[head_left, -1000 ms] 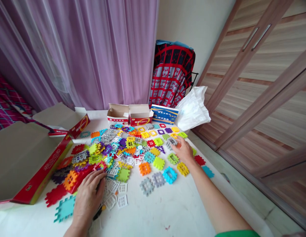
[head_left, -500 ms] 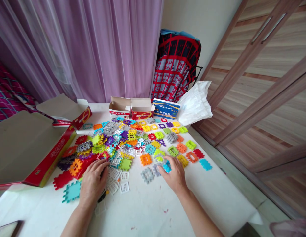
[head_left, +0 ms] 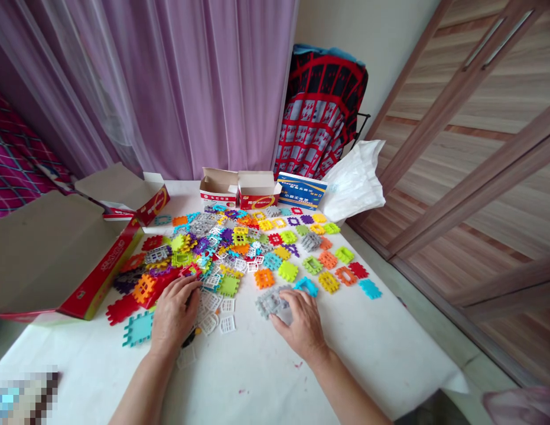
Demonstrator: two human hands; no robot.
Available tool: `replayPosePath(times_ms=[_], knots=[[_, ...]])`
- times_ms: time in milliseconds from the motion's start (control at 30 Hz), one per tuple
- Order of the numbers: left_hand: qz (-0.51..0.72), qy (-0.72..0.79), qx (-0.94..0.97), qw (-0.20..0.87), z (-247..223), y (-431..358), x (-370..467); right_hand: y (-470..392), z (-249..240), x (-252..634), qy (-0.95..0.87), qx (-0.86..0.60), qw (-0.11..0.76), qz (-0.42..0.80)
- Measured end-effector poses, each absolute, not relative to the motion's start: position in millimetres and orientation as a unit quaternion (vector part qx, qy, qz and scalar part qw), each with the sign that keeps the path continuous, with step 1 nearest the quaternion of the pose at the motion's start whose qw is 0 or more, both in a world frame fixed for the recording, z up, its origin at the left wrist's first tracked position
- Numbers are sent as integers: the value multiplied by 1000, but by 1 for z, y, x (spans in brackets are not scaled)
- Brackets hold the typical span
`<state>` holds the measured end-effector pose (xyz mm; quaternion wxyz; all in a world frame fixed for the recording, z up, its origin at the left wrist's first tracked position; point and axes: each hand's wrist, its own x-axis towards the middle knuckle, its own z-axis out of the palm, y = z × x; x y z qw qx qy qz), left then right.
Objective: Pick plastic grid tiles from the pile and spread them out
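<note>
Many coloured interlocking plastic pieces lie on a white-covered table (head_left: pixel 257 366). My left hand (head_left: pixel 175 313) rests beside the heap's lower left, between a teal square piece (head_left: pixel 138 328) and white window pieces (head_left: pixel 227 324); its fingers curve downward, and what they may hold is hidden. My right hand (head_left: pixel 301 324) is at the grey pieces (head_left: pixel 271 301), which overlap, with its thumb and fingers on their right edge. Just behind that hand are a blue frame piece (head_left: pixel 306 285) and a lime square piece (head_left: pixel 287 271).
Large open cardboard boxes (head_left: pixel 101 268) stand at the left. Along the back edge are two small open boxes (head_left: pixel 259 202), a blue box (head_left: pixel 302 192) and a white bag (head_left: pixel 354 183). A pixelated object is at the lower left corner.
My right hand has shifted left and slightly nearer, and the two grey pieces now overlap. The blue and lime pieces are more exposed. My left hand looks much the same; the view has shifted slightly.
</note>
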<state>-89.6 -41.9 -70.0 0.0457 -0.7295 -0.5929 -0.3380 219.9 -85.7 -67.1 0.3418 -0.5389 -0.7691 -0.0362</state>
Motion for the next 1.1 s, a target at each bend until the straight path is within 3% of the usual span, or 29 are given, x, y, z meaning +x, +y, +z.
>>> replayPosePath(times_ms=[800,1100], knots=[[-339,-597,-726,34,-70,-42,-89,-84,-75,211,-781,-548,298,-29],[-344,-597,-724,37,-69,-43,-89,-83,-66,214,-783,-532,321,-19]])
